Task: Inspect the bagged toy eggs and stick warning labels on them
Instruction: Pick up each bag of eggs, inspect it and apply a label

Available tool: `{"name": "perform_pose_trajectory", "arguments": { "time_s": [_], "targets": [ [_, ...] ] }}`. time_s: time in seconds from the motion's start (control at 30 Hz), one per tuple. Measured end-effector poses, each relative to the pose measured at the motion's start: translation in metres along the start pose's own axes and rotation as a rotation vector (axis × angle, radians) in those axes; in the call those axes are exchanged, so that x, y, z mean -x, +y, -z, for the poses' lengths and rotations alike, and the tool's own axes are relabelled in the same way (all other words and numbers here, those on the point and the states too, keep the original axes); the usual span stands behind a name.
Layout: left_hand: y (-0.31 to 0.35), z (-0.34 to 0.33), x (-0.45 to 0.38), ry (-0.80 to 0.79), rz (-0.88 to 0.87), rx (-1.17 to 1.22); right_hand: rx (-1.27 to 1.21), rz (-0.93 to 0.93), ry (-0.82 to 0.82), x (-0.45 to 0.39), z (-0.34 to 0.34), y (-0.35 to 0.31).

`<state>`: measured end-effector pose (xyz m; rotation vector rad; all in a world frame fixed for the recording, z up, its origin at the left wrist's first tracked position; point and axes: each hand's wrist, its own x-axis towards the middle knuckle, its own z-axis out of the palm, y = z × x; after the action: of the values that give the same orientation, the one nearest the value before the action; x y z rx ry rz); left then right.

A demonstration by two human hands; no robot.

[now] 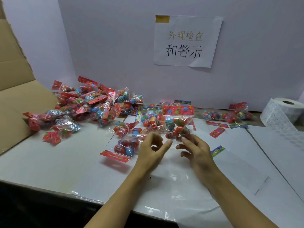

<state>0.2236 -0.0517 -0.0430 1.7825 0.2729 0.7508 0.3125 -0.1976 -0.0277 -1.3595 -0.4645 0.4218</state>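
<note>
A clear bag of toy eggs [176, 124] with a red header card stands upright in the air over the middle of the white table [65, 162]. My right hand [195, 150] pinches the bag's lower end with its fingertips. Just left of it, my left hand [153, 147] hovers with loosely curved fingers and holds nothing that I can see; its forefinger tip is close to the bag's bottom. Another bag [125, 148] lies flat on the table by my left hand. A roll of white labels [283, 112] sits at the far right, its strip trailing toward me.
A heap of bagged eggs [92, 106] lies at the back left beside an open cardboard box [18, 102]. A few more bags [230, 116] and loose header cards [217, 132] lie at the back right. A paper sign [187, 41] hangs on the wall behind.
</note>
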Motion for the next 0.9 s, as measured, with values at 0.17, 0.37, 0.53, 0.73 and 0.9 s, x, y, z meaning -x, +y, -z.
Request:
{"name": "perform_pose_trajectory", "arguments": {
  "time_s": [0.17, 0.37, 0.53, 0.73, 0.9],
  "targets": [
    [0.007, 0.0, -0.003, -0.036, 0.265, 0.256, -0.146, -0.051, -0.081, -0.002, 0.0, -0.001],
    [0.008, 0.004, -0.002, -0.07, 0.257, 0.47, 0.146, 0.057, 0.138, 0.0, -0.007, 0.005],
    [0.011, 0.003, -0.004, -0.009, 0.238, 0.527, 0.208, 0.142, 0.16, 0.002, -0.008, 0.007],
    [0.015, 0.007, -0.006, -0.022, 0.304, 0.666, 0.189, 0.129, 0.14, 0.004, -0.014, 0.007],
    [0.012, 0.01, -0.007, -0.027, 0.356, 0.692, 0.067, 0.089, 0.184, 0.003, -0.011, 0.001]
  ]
}}
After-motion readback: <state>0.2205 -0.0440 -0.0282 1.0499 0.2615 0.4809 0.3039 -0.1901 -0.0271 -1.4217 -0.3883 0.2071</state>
